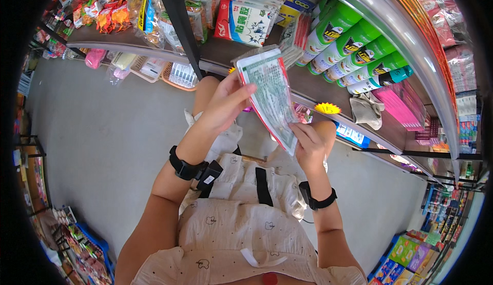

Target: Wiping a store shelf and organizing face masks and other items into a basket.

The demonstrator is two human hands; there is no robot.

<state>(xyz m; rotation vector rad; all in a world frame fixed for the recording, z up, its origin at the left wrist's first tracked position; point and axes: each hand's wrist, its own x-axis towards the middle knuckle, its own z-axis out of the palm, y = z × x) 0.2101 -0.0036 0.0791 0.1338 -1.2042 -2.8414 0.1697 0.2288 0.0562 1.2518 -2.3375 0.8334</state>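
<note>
A flat plastic-wrapped packet (268, 92) with a red edge and dense green print is held at a slant before me. My left hand (227, 106) grips its left edge, with the thumb on top. At the lower right end, my right hand (311, 146) pinches the packet between thumb and fingers. Just behind its upper end lie more thin clear-wrapped packs (292, 40) on the shelf. A stack of white, red and blue fly-glue packets (246, 21) leans on the shelf beyond my left hand.
Green spray cans (333, 29) stand in a row on the dark shelf (323, 81). Right of them are a grey cloth glove (366, 110) and pink boxes (400, 104). A black post (179, 19) divides the shelf from bagged snacks (111, 11). Plastic baskets (181, 75) sit below.
</note>
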